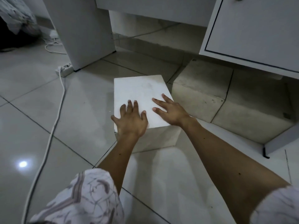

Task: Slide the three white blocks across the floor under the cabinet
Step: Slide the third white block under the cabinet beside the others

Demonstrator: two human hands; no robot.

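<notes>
A white block [140, 91] stands on the tiled floor in the middle of the view. My left hand [131, 120] lies flat on its near left top corner, fingers spread. My right hand [171, 110] rests flat on its near right top edge, fingers straight. Two more pale blocks sit side by side to the right: one [202, 88] half under the white cabinet [252, 33], the other [258, 117] further right in the cabinet's shadow. The first block stands apart from them by a narrow gap.
A white furniture panel [80, 29] stands on the floor at the upper left. A power strip [63, 70] lies by its foot, with a white cable [53, 125] running toward me along the left. The cabinet's black foot [265, 152] touches the floor at right.
</notes>
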